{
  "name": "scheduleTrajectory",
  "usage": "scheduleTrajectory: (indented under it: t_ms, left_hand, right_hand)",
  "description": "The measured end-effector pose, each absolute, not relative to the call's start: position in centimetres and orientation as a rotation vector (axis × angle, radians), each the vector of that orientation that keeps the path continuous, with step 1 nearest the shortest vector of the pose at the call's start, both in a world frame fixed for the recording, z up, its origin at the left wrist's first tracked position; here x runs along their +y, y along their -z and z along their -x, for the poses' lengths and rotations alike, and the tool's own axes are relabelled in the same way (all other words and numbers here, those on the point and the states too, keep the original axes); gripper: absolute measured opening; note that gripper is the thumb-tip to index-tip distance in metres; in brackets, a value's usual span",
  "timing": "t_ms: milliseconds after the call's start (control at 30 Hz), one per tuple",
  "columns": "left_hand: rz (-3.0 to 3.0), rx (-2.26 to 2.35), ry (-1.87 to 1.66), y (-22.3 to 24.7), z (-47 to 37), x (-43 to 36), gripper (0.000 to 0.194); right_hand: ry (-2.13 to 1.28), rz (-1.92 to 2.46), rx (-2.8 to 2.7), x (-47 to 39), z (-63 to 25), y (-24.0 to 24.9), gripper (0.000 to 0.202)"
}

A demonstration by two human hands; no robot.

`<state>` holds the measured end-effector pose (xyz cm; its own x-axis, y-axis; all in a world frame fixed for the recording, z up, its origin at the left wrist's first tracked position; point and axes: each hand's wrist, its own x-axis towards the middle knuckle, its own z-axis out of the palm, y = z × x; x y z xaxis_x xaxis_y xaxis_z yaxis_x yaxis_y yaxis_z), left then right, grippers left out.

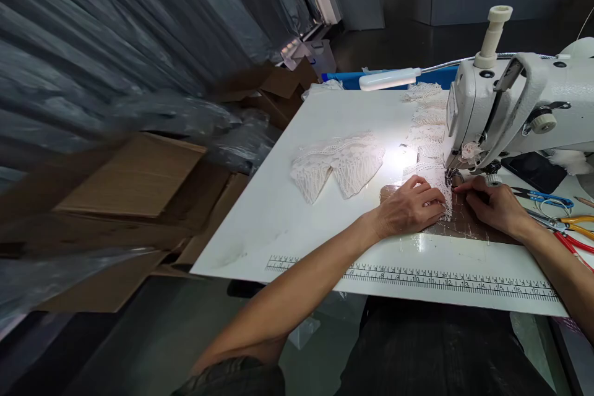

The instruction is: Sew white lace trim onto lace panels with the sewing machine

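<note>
A long strip of white lace (430,130) runs down the table and under the needle area of a white sewing machine (505,105). My left hand (411,205) rests on the near end of that strip, its fingers bent and close together on the lace. On the other side of the presser foot (449,177), my right hand (494,203) has its index finger stretched to the lace edge, the others curled. Whatever its fingertips pinch is too small to make out. Both hands lie over a brown plate (468,223). A separate lace piece (338,164) lies flat to the left.
Blue-handled pliers (552,199), orange-handled pliers (580,220) and a dark phone (533,171) lie right of my right hand. A printed ruler (417,278) follows the near edge of the white table (260,229). Cardboard boxes (134,173) stand left. A lamp (390,79) hangs behind.
</note>
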<state>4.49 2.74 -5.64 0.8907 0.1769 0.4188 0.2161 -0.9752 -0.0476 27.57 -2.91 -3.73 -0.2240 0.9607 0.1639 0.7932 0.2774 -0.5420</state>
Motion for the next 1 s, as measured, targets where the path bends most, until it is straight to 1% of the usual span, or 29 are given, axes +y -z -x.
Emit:
scheduleTrajectory:
  t_ms: [200,600,767,1000]
  left_hand:
    - [2.910,-0.228,0.777,5.7,-4.5,2.6,0.025]
    - [2.801,-0.178,0.741,5.5,-4.6,2.5,0.029]
    - [2.943,-0.190,0.646,4.8,-3.9,2.0,0.024]
    - [3.068,-0.261,0.375,3.4,-3.9,1.5,0.028]
  right_hand:
    - [-0.186,1.425,-2.280,-3.7,-27.8,5.9,0.037]
    - [-0.120,1.397,-2.336,-3.8,-27.7,5.7,0.036]
    - [-0.119,1.431,-2.340,-3.7,-27.9,5.8,0.034]
    - [-0.081,1.252,-2.392,-3.7,-28.1,5.5,0.033]
